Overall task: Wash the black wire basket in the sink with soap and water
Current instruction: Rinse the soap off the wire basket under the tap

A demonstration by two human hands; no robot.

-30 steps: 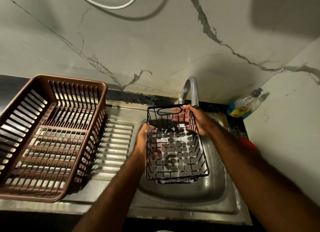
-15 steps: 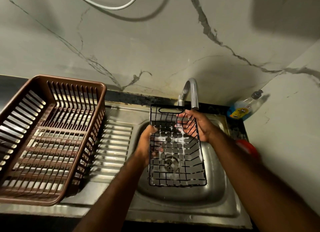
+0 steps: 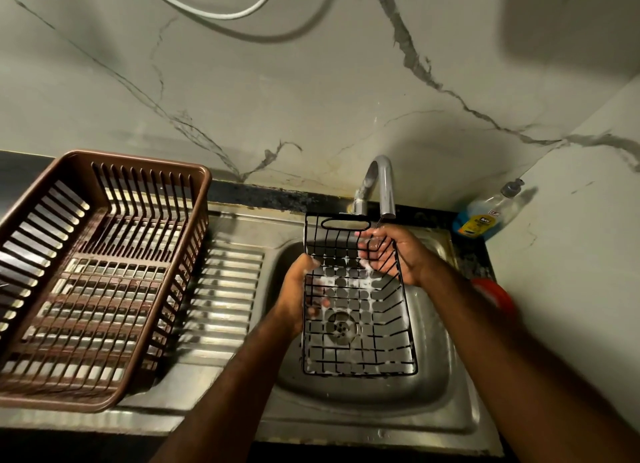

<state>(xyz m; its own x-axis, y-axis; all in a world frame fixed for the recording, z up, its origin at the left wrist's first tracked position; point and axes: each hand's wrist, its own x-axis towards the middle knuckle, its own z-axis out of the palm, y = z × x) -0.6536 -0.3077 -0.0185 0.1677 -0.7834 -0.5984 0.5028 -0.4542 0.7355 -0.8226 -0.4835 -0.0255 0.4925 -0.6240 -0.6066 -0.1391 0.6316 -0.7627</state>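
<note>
A person holds a black wire basket (image 3: 358, 296) over the bowl of a stainless-steel sink (image 3: 433, 358) at lower centre of the frame, just below the curved faucet (image 3: 381, 182). The basket is a rectangular grid of thin black wire with a slotted handle plate at its far end, and its open side faces the camera. White suds cling to the wires, thickest across the middle of the mesh and along the near edge, and the sink's drain (image 3: 341, 327) shows through the grid. The left hand (image 3: 298, 289) grips the basket's left rim, fingers curled around the wire and showing through the mesh. The right hand (image 3: 391, 251) reaches into the far right corner, its fingers stretched out and spread against the soapy wires. A brown slatted dish rack (image 3: 138, 161) sits on the ribbed drainboard (image 3: 225, 289) at left. A soap bottle (image 3: 485, 216) lies against the marble wall at right.
</note>
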